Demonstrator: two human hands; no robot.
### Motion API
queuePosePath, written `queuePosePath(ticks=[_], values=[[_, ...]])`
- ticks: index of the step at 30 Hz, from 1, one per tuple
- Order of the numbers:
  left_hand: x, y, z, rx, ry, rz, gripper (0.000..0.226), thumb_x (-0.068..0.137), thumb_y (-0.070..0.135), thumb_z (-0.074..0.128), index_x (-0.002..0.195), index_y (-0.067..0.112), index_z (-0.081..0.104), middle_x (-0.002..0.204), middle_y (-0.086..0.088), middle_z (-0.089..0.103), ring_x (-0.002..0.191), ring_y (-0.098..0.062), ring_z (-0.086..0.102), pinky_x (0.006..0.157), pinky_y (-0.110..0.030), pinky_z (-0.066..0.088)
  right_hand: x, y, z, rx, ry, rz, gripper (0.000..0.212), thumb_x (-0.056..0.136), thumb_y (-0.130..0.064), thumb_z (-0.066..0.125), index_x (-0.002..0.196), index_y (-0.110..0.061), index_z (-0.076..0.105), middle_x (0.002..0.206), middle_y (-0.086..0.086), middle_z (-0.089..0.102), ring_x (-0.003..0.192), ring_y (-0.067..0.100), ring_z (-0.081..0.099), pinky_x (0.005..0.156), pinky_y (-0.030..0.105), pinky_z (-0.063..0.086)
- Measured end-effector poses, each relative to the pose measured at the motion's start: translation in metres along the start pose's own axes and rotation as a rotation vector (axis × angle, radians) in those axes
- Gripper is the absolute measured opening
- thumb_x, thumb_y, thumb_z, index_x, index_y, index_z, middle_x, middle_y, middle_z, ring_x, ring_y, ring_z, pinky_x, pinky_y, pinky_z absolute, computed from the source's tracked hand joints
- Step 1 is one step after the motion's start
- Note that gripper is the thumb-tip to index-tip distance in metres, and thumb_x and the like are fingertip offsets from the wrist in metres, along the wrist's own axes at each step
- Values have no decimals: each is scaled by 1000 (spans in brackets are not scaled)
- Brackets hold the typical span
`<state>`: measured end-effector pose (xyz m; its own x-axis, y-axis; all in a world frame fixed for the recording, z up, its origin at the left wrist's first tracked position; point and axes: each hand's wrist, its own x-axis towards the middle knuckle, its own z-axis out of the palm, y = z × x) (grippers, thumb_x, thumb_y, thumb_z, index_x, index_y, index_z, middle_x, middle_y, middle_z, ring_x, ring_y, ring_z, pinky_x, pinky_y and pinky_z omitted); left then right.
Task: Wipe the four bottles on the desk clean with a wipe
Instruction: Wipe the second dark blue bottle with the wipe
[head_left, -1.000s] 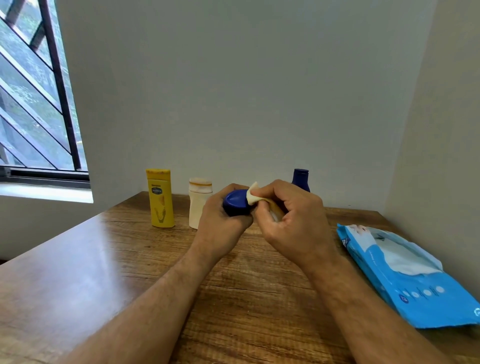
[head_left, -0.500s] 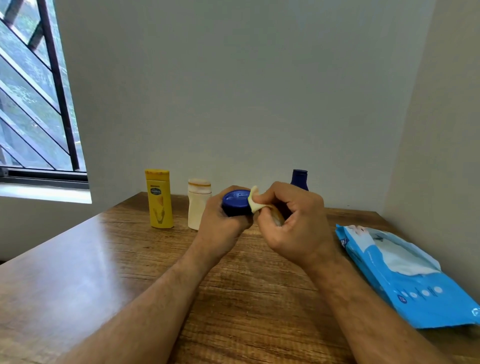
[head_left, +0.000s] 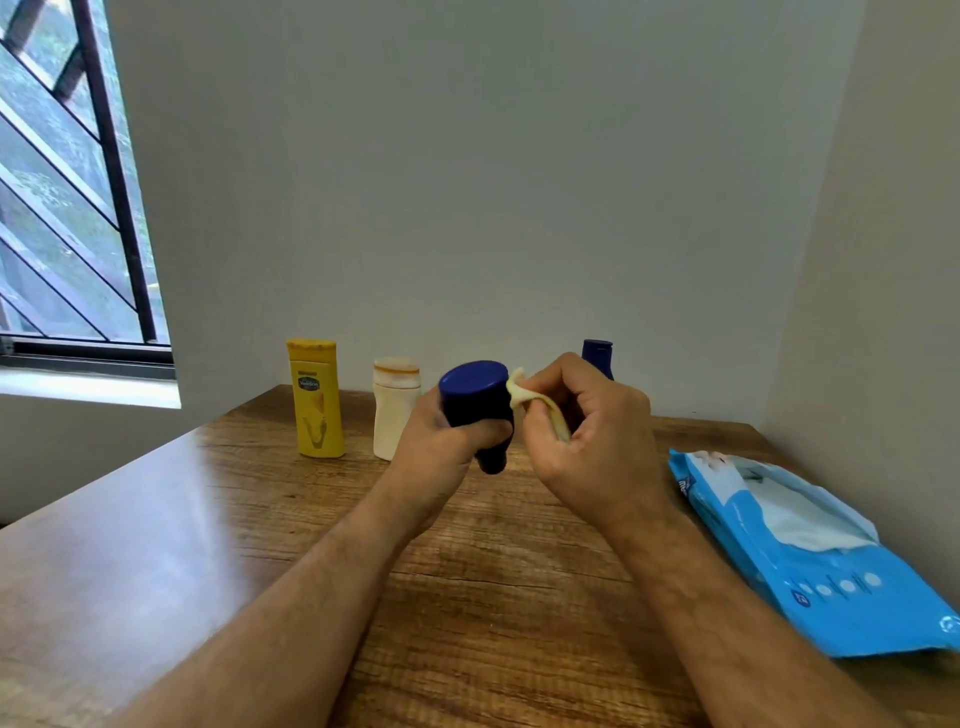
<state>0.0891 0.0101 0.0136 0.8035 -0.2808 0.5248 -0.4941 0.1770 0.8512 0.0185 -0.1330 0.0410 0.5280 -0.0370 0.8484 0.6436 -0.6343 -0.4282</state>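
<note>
Left hand (head_left: 441, 441) fingers now grip the dark blue bottle (head_left: 475, 410) tipped up since a second ago, cap toward me, above the worktop (head_left: 208, 545). My right hand (head_left: 587, 441) pinches the wipe (head_left: 524, 397) against its side; wiping continues.

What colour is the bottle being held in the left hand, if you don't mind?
Dark blue bottle, gripped by the left hand; the head view shows it.

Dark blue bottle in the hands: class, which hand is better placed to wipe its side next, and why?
The right hand. It already pinches the wipe against the dark blue bottle, while the left hand has its grip round the bottle's body, steadying it above the desk.
</note>
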Motion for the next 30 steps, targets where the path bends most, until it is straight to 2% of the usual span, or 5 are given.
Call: queuePosePath(ticks=[11,17,22,26,30], values=[[-5,14,5,-93,5,29,59,80,-18,65,96,37,79,145,5,50,135,-10,46,81,-15,53,4,6,14,230,75,424,8,100,-23,56,102,-26,63,90,-10,64,78,11,67,56,29,61],[-6,17,9,-216,-85,-16,50,95,-11,52,115,28,75,132,0,68,129,-17,58,103,-29,51,5,7,12,291,82,515,15,100,-33,54,104,-22,63,97,0,66,79,16,69,52,23,58],[-4,23,7,-498,-3,-105,55,92,-14,33,100,11,81,136,-8,64,130,-19,58,91,-22,55,7,8,10,271,88,505,14,101,-34,54,100,-23,64,92,-1,67,74,20,68,49,22,56],[-9,27,10,-566,-1,-111,35,92,14,55,123,12,70,129,-10,68,117,-26,65,83,-32,60,5,5,11,252,37,446,9,100,-31,56,100,-26,64,89,-10,66,77,13,67,55,31,60],[-5,20,7,-462,16,-170,83,72,-10,74,144,20,44,117,-11,70,103,-27,70,84,-40,60,4,6,14,197,2,400,6,98,-28,61,99,-28,67,90,-18,66,81,-4,63,62,17,54]])
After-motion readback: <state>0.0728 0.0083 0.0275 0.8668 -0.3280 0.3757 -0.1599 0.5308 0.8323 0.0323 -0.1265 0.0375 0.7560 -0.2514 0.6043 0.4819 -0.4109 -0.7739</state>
